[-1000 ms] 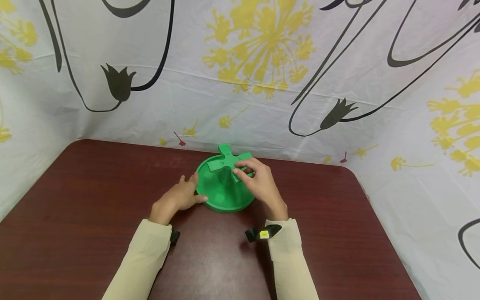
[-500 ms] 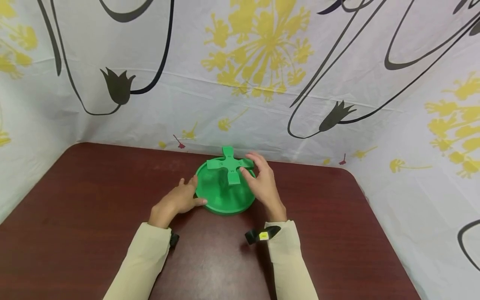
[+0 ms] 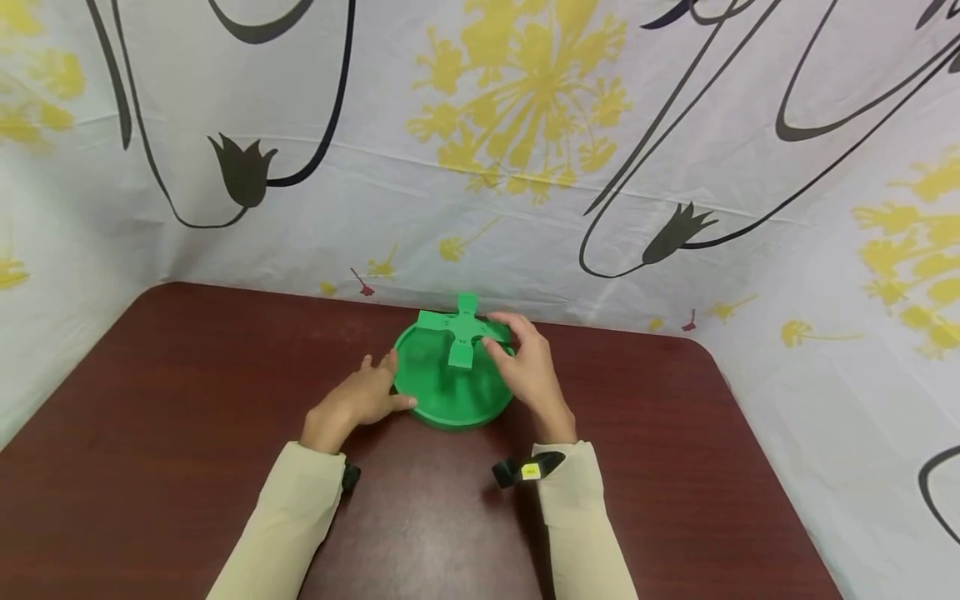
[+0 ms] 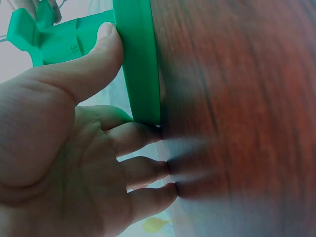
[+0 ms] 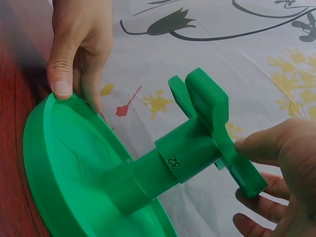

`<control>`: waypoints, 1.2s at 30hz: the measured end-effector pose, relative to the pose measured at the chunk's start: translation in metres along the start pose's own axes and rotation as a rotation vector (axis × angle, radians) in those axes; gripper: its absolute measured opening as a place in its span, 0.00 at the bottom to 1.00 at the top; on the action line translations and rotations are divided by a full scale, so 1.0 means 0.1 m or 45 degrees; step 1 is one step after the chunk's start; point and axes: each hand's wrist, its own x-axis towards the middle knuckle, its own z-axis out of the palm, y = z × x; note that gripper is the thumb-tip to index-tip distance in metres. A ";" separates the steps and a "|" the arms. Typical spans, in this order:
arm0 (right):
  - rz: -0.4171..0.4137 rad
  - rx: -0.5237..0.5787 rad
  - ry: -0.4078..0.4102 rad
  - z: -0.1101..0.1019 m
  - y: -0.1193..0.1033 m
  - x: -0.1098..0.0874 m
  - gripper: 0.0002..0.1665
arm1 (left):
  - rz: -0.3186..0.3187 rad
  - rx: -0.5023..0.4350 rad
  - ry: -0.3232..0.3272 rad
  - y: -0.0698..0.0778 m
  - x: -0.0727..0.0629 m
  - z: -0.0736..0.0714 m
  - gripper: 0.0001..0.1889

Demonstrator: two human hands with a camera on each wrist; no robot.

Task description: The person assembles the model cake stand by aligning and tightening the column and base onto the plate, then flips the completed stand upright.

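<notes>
A green round dish-like base [image 3: 450,406] stands near the table's far edge. From its middle rises a post [image 5: 158,168] marked 32, topped by a green four-armed cross [image 3: 464,327]. My left hand [image 3: 356,396] holds the base's left rim, the thumb [image 4: 101,52] over the rim and the fingers around its outer side, some tips touching the table. With my right hand [image 3: 531,367] I hold the cross's right arm [image 5: 247,175] between thumb and fingers. In the head view the cross hides most of the post.
The dark reddish-brown wooden table [image 3: 225,467] has rounded far corners. Right behind it hangs a white cloth [image 3: 315,242] with yellow and black flower prints. Black straps [image 3: 528,469] circle both wrists over pale sleeves [image 3: 585,525].
The cross has turned clockwise as seen from above. My right hand has shifted from the near right arm outward to the right one. The left hand has stayed on the base.
</notes>
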 end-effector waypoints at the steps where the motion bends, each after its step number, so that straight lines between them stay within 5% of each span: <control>1: 0.003 -0.003 -0.008 0.00 0.00 0.00 0.20 | 0.004 0.004 0.001 0.00 0.00 0.00 0.47; 20: -0.030 -0.027 -0.139 -0.01 -0.08 -0.02 0.17 | 0.006 0.014 -0.017 0.02 -0.01 -0.02 0.46; 36: -0.047 -0.077 -0.141 -0.03 -0.15 -0.03 0.15 | -0.003 0.029 0.004 0.03 0.00 -0.01 0.46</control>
